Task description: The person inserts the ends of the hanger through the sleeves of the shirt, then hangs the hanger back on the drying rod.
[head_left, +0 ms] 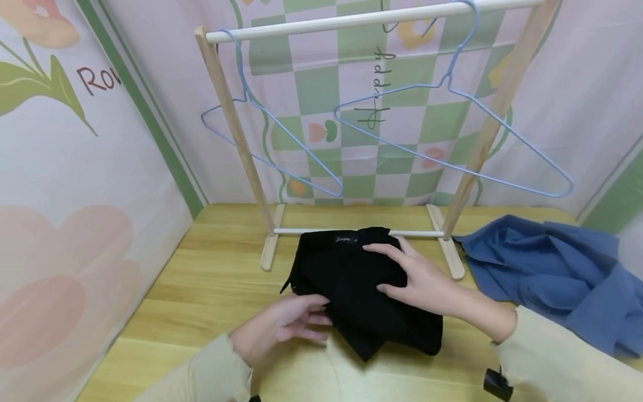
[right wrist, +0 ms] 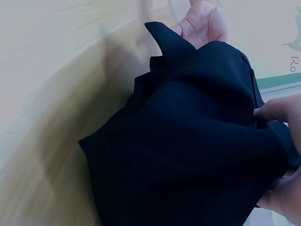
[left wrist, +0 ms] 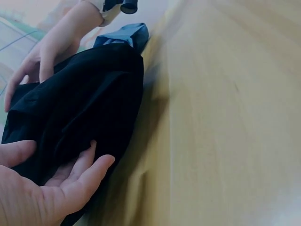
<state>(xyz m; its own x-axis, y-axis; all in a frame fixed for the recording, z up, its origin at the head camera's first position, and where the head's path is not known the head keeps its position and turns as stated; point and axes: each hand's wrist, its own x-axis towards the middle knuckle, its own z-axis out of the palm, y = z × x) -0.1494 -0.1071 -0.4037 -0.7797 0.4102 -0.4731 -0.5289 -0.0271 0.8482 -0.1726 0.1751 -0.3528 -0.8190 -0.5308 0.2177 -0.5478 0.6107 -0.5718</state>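
Though behind garment [head_left: 359, 304], rack [head_left: 351, 22] perhaps apart.

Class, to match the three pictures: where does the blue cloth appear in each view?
Head: blue cloth at the right edge, below mid-height.
Left wrist: near the top, left of centre, beyond the black cloth.
Right wrist: not in it.
Shared landmark: the black cloth.

"Happy" [head_left: 377, 89] on backdrop [head_left: 359, 162], "Ro" [head_left: 95, 81] on side curtain [head_left: 65, 178]
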